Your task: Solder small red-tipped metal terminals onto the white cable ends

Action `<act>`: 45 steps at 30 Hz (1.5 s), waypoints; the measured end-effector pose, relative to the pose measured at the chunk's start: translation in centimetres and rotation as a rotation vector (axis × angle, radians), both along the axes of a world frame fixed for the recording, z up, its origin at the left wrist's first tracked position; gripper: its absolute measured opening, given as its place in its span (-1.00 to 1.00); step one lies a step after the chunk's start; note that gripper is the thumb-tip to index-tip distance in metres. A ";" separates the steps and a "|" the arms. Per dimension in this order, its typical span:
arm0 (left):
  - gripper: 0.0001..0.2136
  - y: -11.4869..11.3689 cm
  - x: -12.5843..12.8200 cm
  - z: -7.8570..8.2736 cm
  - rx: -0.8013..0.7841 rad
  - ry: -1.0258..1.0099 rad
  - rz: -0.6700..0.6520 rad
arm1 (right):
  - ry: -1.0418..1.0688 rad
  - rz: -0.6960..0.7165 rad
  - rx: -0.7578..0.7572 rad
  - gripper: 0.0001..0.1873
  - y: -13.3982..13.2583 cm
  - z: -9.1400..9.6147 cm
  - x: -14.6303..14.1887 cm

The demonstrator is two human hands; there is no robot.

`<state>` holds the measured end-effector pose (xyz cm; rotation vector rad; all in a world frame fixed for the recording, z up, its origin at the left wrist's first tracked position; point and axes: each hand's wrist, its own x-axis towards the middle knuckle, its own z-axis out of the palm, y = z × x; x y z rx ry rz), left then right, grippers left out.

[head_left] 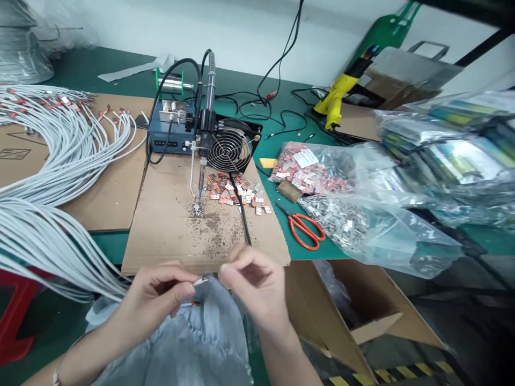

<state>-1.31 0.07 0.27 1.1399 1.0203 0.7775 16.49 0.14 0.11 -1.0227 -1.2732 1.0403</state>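
Note:
My left hand [161, 295] pinches a white cable [199, 281] near its end, and the short tip pokes out past thumb and forefinger. To the right of that tip, my right hand [257, 289] has its thumb and fingertips pressed together; whatever they may hold is hidden or too small to name. Both hands are just in front of the cardboard sheet [161, 230], above a grey cloth garment [193, 348]. Beyond them a soldering iron [209, 96] points down in its stand, over a scatter of solder bits. Orange and white USB plugs [241, 193] lie in a loose pile beside it.
Bundles of white cables [60, 230] spread over the left side. A blue soldering feeder box [171, 134], solder spool [173, 83] and fan [228, 150] stand behind. Rightward are orange-handled scissors [306, 230], bags of connectors [338, 214], a yellow heat gun [338, 96] and an open carton [362, 300] below.

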 end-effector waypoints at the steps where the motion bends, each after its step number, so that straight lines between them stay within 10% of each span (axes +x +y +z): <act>1: -0.82 0.3 -0.4 -0.2 0.004 0.002 0.000 | -0.051 -0.069 0.032 -0.84 0.6 0.2 1.1; 4: -0.78 0.9 -1.9 -0.9 -0.064 -0.006 -0.001 | -0.517 -0.297 0.162 -0.95 3.4 0.8 4.9; 8: -0.79 1.6 -3.4 -0.4 -0.098 0.055 -0.005 | -1.193 -0.252 0.153 -0.86 7.7 1.0 8.2; 18: -0.77 8.5 -2.6 2.1 -0.039 0.419 -0.086 | -1.445 -0.206 0.210 -0.79 10.4 0.3 7.7; 22: -0.82 12.1 -1.4 2.0 -0.044 0.386 -0.234 | -1.271 -0.152 0.213 -0.77 10.3 0.8 7.3; 31: -0.83 14.1 -0.6 1.9 -0.099 0.298 -0.367 | -0.405 0.361 -0.311 -0.87 10.2 0.7 1.8; 45: -0.86 14.1 -0.8 2.3 -0.086 0.194 -0.424 | 0.090 0.381 -0.637 -0.77 11.2 0.4 0.9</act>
